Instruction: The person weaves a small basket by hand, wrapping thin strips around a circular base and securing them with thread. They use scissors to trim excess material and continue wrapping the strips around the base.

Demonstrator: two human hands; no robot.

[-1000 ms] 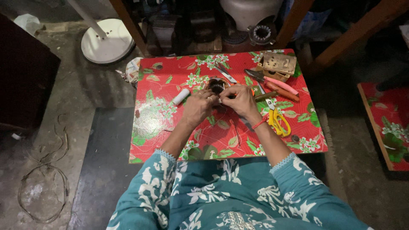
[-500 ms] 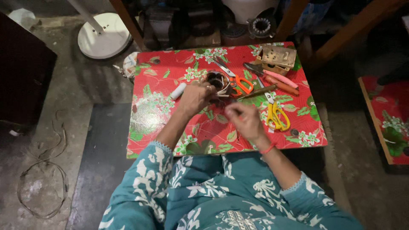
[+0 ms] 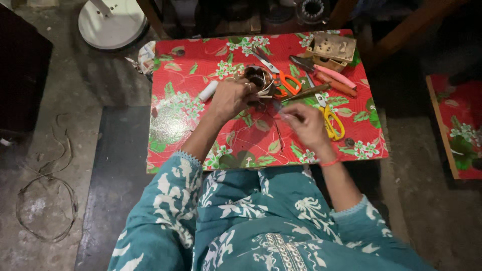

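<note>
My left hand (image 3: 228,99) grips the coil (image 3: 257,80), fingers closed around it, at 12 o'clock on the table (image 3: 201,135). My right hand (image 3: 307,124), at 3 o'clock of it, pinches a thin wire (image 3: 277,131).

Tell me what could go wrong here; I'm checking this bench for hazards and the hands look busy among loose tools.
The right hand pulls a thin wire away from the round wound part that the left hand grips; the wire could snag or snap. The orange-handled scissors and yellow-handled scissors lie close beside both hands, so a knuckle might catch a blade. The small white cylinder lies loose on the table and could roll off.
</note>
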